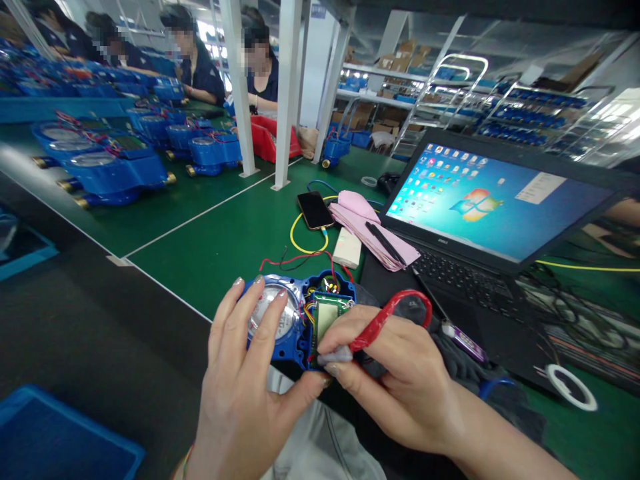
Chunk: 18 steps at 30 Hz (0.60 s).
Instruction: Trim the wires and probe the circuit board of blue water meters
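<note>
A blue meter (290, 350) lies near the front edge of the green table, its housing uncovered on the right. Inside that part sits a green circuit board with a small grey display (327, 317) and coloured wires. My left hand (245, 387) steadies the meter, fingers spread over its round dial and thumb at its lower edge. Between thumb and fingers, my right hand (400, 360) pinches a grey-ended connector (336, 357) on a red-wrapped cable (387, 313), against the board's lower edge. The connector's tip contact is hidden. Red and black wires (300, 259) trail behind the meter.
An open laptop (495, 200) stands at the right, with pink cloths (370, 230), a pen and a phone (315, 210) beside it. A white tape ring (571, 387) lies front right. Several blue meters (115, 170) fill the left. White posts (285, 93) rise behind; people sit beyond.
</note>
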Available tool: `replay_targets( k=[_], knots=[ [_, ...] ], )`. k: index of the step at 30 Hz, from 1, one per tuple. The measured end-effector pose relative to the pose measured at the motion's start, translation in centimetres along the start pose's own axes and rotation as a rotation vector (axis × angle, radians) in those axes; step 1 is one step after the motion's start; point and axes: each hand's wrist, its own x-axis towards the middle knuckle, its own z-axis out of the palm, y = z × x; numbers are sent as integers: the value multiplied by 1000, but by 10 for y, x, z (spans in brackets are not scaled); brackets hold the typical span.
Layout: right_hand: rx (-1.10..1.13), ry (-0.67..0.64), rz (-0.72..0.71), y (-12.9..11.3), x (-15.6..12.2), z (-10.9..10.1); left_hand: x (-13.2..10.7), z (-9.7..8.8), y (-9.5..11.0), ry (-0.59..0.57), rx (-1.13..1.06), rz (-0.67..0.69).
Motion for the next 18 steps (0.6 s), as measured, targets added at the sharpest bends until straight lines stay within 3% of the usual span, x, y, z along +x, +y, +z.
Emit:
replay_targets(
  k=[18],
  knots=[
    [3,-14,-8,0,1,0,-3,1,-4,21,-17,23]
  ],
)
